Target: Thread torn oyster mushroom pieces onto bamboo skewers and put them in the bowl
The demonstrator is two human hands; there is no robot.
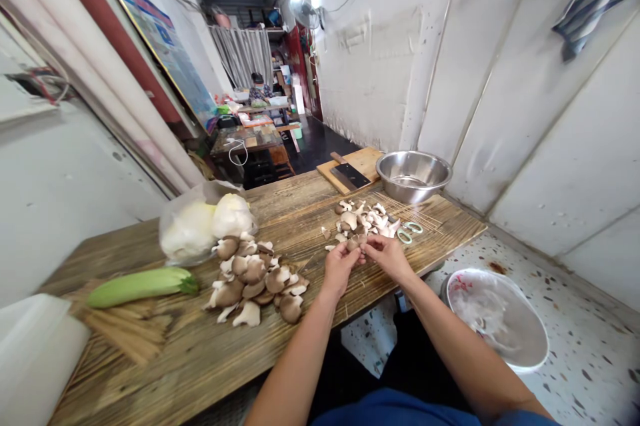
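Observation:
Between my two hands, over the front part of the wooden table, is a small brown oyster mushroom. The fingertips of my left hand pinch it from one side, and those of my right hand pinch it from the other. Just beyond the hands lies a heap of mushroom pieces, showing white stems and brown caps. Scissors with pale green handles rest right of that heap, their blades partly hidden. Left of my arms sits a bigger pile of whole oyster mushrooms.
Thin wooden skewers lie near a steel bowl. A cleaver rests on a cutting board. Leftward are bagged cabbages, a green squash and bundled sticks. A lined bin stands on the floor.

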